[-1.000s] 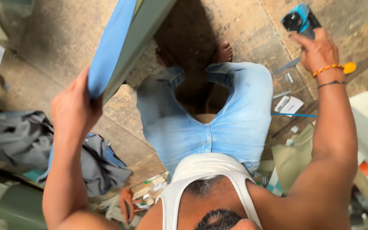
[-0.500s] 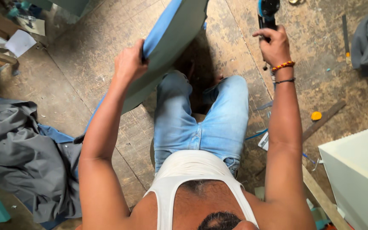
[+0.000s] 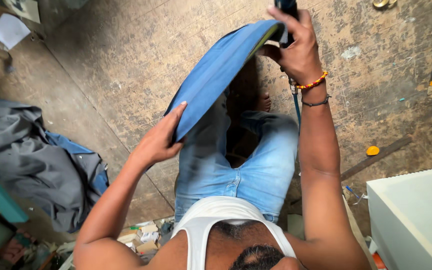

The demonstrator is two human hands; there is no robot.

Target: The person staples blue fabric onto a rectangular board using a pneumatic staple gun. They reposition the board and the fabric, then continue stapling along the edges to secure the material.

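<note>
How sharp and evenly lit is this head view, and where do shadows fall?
Head view: soft, even daylight, no glare; a dark shadow under the blue fabric-covered panel; slight softness on the left hand; the right hand reaches the top edge; wide-angle stretching at the borders.

The panel [image 3: 216,75] is covered in plain mid-blue cloth, with a pale greenish-yellow edge showing along its upper rim. The jeans [image 3: 241,165] are faded light-blue denim, and the vest [image 3: 216,215] above them is white. The bracelet [image 3: 312,81] is beaded in red, orange and yellow, with a thin dark band [image 3: 316,103] just below it on the same wrist. The floor [image 3: 126,60] is mottled brown-grey, scuffed with pale patches. The heap of cloth [image 3: 31,150] is grey with a blue fold. The box [image 3: 416,215] is off-white, and the small disc [image 3: 372,150] is yellow-orange.
</note>
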